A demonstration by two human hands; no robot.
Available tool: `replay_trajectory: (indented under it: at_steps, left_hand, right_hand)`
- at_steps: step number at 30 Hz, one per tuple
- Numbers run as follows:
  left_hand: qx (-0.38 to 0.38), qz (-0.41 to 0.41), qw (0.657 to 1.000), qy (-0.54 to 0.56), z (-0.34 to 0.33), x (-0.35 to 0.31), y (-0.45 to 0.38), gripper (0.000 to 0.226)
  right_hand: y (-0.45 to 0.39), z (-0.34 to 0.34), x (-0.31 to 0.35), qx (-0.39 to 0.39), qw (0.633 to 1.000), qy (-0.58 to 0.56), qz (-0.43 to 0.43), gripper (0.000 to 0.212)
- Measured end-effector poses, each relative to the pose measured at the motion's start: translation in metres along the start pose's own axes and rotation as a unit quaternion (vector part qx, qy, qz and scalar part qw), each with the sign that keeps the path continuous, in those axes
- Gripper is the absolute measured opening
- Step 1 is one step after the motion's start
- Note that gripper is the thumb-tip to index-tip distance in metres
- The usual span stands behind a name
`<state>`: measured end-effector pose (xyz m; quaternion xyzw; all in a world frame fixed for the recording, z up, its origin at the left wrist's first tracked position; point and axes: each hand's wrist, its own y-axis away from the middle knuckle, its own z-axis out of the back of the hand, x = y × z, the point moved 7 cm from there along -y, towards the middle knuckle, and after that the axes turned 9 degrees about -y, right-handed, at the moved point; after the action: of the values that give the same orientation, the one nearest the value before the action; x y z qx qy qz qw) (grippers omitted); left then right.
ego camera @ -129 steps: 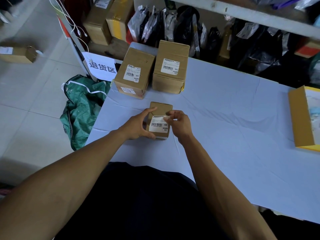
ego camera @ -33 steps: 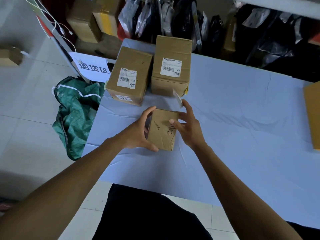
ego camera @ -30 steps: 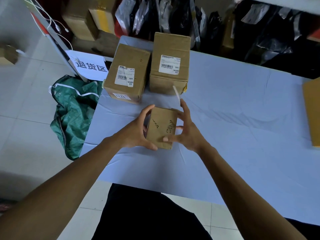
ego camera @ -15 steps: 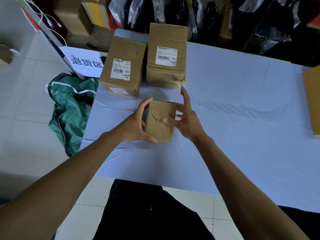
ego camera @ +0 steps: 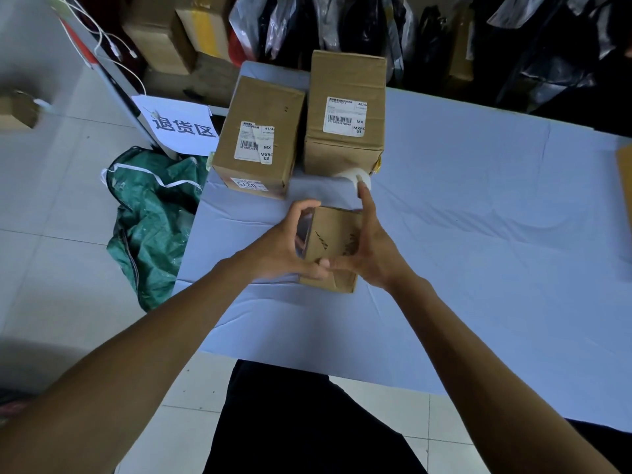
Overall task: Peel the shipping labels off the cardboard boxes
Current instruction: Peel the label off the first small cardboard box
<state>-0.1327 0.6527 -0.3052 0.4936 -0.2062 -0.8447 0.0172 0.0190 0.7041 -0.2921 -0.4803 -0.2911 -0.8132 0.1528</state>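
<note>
Head view: left hand (ego camera: pixel 273 249) and right hand (ego camera: pixel 367 248) both cupping small box (ego camera: pixel 337 248) on table (ego camera: pixel 478 217), steadying it; peeled label (ego camera: pixel 354 175) sticking to right fingertip, likely awaiting discard. Two labelled boxes (ego camera: pixel 260 138) waiting behind.

Small box (ego camera: pixel 333 248) on table (ego camera: pixel 478 234) between left hand (ego camera: pixel 277 249) and right hand (ego camera: pixel 371 249); two labelled boxes (ego camera: pixel 260 138) behind it, side by side
</note>
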Motion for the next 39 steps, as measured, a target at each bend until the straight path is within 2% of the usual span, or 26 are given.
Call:
replay_trajectory:
  at_steps: [3, 5, 7, 8, 9, 11, 12, 13, 14, 18, 20, 23, 27, 29, 32, 35, 39]
  left_hand:
    - [-0.121, -0.011, 0.992, -0.033, 0.015, -0.012, -0.018, 0.059]
    - [-0.184, -0.010, 0.982, -0.035, 0.022, -0.017, -0.028, 0.045]
    - [-0.224, -0.009, 0.974, -0.033, 0.025, -0.019, -0.033, 0.038]
    - [-0.218, -0.009, 0.976, -0.018, 0.025, -0.018, -0.032, 0.036]
    - [-0.185, -0.008, 0.983, -0.010, 0.021, -0.014, -0.031, 0.046]
    - [-0.070, -0.003, 0.997, -0.029, 0.004, -0.003, -0.021, 0.094]
    - [-0.028, 0.005, 0.998, -0.049, -0.004, 0.003, -0.014, 0.110]
    - [-0.010, 0.012, 0.998, -0.057, -0.009, 0.007, -0.010, 0.114]
    - [-0.018, 0.017, 0.998, -0.050, -0.010, 0.009, -0.011, 0.108]
    - [-0.116, -0.022, 0.993, -0.014, 0.004, -0.003, -0.035, 0.049]
    - [-0.137, -0.038, 0.990, 0.000, 0.008, -0.010, -0.045, 0.038]
    - [-0.189, -0.032, 0.981, 0.019, 0.010, -0.013, -0.051, 0.034]
    - [-0.294, 0.007, 0.956, 0.000, 0.012, -0.014, -0.042, 0.037]
    - [-0.319, 0.032, 0.947, -0.003, 0.010, -0.012, -0.032, 0.032]
    - [-0.340, 0.052, 0.938, -0.035, 0.011, -0.014, -0.012, 0.029]
    - [-0.322, 0.030, 0.943, -0.075, 0.019, -0.027, 0.003, 0.024]
    - [-0.299, -0.011, 0.950, -0.087, 0.042, -0.062, 0.014, 0.023]
  right_hand:
    - [-0.009, 0.016, 0.000, -0.085, 0.995, 0.037, 0.024, 0.100]
    - [-0.014, 0.020, 0.002, -0.122, 0.990, 0.041, 0.048, 0.081]
    - [-0.012, 0.020, 0.001, -0.121, 0.991, -0.010, 0.060, 0.080]
    - [-0.008, 0.019, -0.003, -0.096, 0.992, -0.061, 0.059, 0.091]
    - [-0.003, 0.016, -0.009, -0.060, 0.991, -0.110, 0.053, 0.106]
    - [0.011, 0.010, -0.021, 0.005, 0.991, -0.133, 0.031, 0.133]
    - [0.015, 0.009, -0.025, 0.022, 0.992, -0.125, 0.023, 0.138]
    - [0.017, 0.009, -0.026, 0.024, 0.992, -0.121, 0.016, 0.136]
    - [0.016, 0.011, -0.025, 0.013, 0.993, -0.117, 0.015, 0.130]
    - [0.000, 0.028, -0.008, -0.080, 0.993, -0.041, 0.077, 0.098]
    - [-0.006, 0.033, -0.006, -0.117, 0.989, -0.023, 0.090, 0.084]
    - [-0.007, 0.035, -0.010, -0.161, 0.981, 0.013, 0.104, 0.069]
    - [-0.011, 0.039, -0.011, -0.190, 0.978, 0.057, 0.061, 0.051]
    - [-0.011, 0.042, -0.010, -0.186, 0.981, 0.033, 0.049, 0.048]
    - [-0.003, 0.046, 0.002, -0.180, 0.982, -0.030, 0.053, 0.044]
    - [0.004, 0.058, 0.017, -0.222, 0.974, -0.040, 0.032, 0.025]
    - [0.007, 0.067, 0.053, -0.213, 0.976, -0.033, 0.029, 0.013]
